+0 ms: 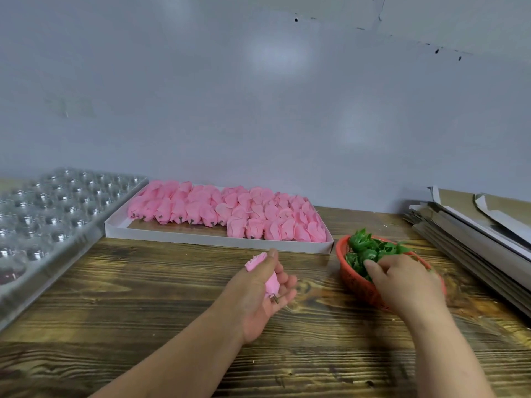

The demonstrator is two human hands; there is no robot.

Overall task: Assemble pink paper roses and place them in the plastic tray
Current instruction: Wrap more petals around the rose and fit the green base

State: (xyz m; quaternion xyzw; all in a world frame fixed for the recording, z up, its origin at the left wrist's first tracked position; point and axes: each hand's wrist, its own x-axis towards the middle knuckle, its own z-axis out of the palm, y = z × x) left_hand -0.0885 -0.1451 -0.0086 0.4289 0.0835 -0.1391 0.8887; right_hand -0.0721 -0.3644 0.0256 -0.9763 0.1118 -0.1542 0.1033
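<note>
My left hand [260,288] grips a pink paper rose [270,282] over the wooden table, its short stem end pointing down to the right. My right hand [400,278] reaches into a red plastic basket [356,285] full of green leaf pieces [370,248], fingers curled among them. A white shallow box [184,235] behind holds several rows of pink rose heads [230,212]. The clear plastic tray [48,216] with round cells lies at the far left, empty in the cells I can see.
A stack of flat grey and white cardboard sheets [474,225] lies along the right edge of the table. A plain pale wall [258,96] rises directly behind the box. Bare wooden tabletop [143,297] stretches in front of the tray and box.
</note>
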